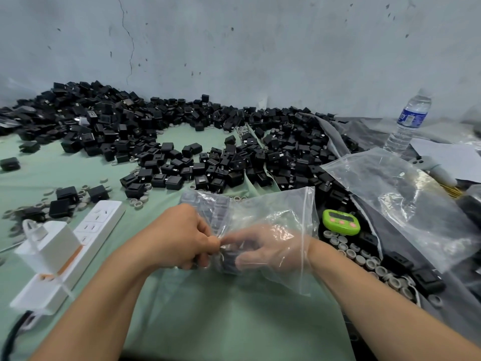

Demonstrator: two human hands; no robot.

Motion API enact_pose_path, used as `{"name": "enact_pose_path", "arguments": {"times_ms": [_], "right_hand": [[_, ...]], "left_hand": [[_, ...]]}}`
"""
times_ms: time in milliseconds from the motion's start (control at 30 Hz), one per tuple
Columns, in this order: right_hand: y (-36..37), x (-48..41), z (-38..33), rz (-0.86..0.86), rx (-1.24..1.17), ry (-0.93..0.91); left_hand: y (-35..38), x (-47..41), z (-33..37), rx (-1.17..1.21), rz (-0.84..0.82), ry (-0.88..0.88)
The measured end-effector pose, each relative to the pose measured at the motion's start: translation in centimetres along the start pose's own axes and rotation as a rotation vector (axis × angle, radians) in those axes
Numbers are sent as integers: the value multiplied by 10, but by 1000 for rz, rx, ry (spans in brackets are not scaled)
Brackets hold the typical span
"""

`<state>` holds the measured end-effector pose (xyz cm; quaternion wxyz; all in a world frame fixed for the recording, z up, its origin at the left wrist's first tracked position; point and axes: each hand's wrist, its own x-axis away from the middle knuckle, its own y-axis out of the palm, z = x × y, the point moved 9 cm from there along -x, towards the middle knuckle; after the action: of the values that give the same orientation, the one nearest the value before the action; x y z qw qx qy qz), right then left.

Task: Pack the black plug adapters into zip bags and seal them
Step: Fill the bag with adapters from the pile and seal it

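Our left hand (182, 238) pinches the zip bag (276, 204) steady so our right hand (270, 248), inside it, can seat the adapter (230, 260) it grips.

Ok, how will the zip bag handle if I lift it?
Probably floppy: the zip bag is thin, wrinkled film. Likely lopsided, since adapters are stacked inside. Its mouth looks unsealed around the right hand, so they could spill if tipped.

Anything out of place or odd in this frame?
Small grey rings lie scattered among the loose black adapters on the green cloth. One pale adapter stands out in the black heap at far left. The wall has a thin crack.
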<state>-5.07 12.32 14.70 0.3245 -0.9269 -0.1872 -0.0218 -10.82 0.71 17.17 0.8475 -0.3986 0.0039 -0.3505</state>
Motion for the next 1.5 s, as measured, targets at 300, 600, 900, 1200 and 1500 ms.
{"name": "enact_pose_path", "arguments": {"times_ms": [300, 600, 900, 1200, 1500], "right_hand": [[-9, 1, 1, 181, -67, -19], [5, -1, -6, 57, -233, -13], [6, -3, -13, 81, 26, -53], [4, 3, -11, 169, -119, -61], [9, 1, -3, 50, -294, 4]], "left_hand": [[-3, 6, -2, 83, -77, 11], [22, 18, -11, -9, -368, -28], [33, 10, -7, 55, -347, -17], [17, 9, -13, 46, -300, -23], [-31, -9, -28, -111, 164, -67]]}}
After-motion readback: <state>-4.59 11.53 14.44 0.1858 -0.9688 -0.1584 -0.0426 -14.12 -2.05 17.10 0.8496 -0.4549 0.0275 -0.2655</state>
